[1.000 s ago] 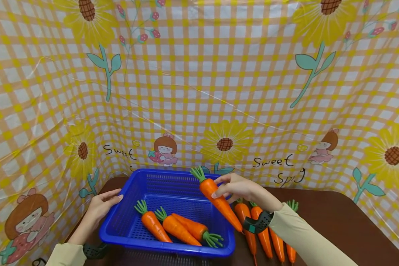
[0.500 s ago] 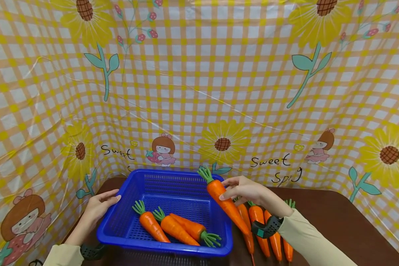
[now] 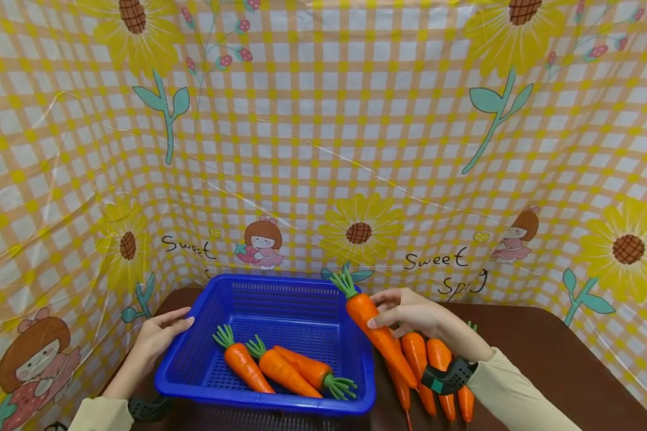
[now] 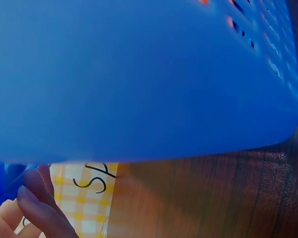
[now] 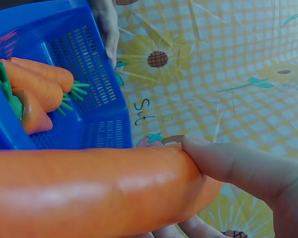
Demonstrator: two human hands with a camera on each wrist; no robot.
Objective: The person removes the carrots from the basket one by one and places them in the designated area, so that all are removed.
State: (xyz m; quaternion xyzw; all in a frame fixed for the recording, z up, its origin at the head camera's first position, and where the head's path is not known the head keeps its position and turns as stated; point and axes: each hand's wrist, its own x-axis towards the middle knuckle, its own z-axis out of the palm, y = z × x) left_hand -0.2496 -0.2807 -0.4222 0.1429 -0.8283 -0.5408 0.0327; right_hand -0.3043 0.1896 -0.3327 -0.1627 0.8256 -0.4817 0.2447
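In the head view my right hand [image 3: 412, 314] grips a carrot [image 3: 380, 338] near its thick, leafy end. It tilts with the green top up and left and the tip down and right, above the basket's right rim and the carrots beside it. The right wrist view shows my thumb [image 5: 223, 158] on top of that carrot and fingers beneath. My left hand [image 3: 156, 335] holds the left rim of a blue plastic basket [image 3: 266, 404]; its fingers show at the lower left of the left wrist view. Three carrots [image 3: 288, 371] lie inside the basket.
Several more carrots [image 3: 439, 356] lie side by side on the dark brown table [image 3: 539, 353], right of the basket, partly hidden by my right hand and wrist. A checked, flower-printed cloth [image 3: 302, 149] rises behind the table and along both sides.
My right hand has carried the carrot rightward and slightly down, from over the basket's right side towards the carrots on the table. My left hand stays at the rim.
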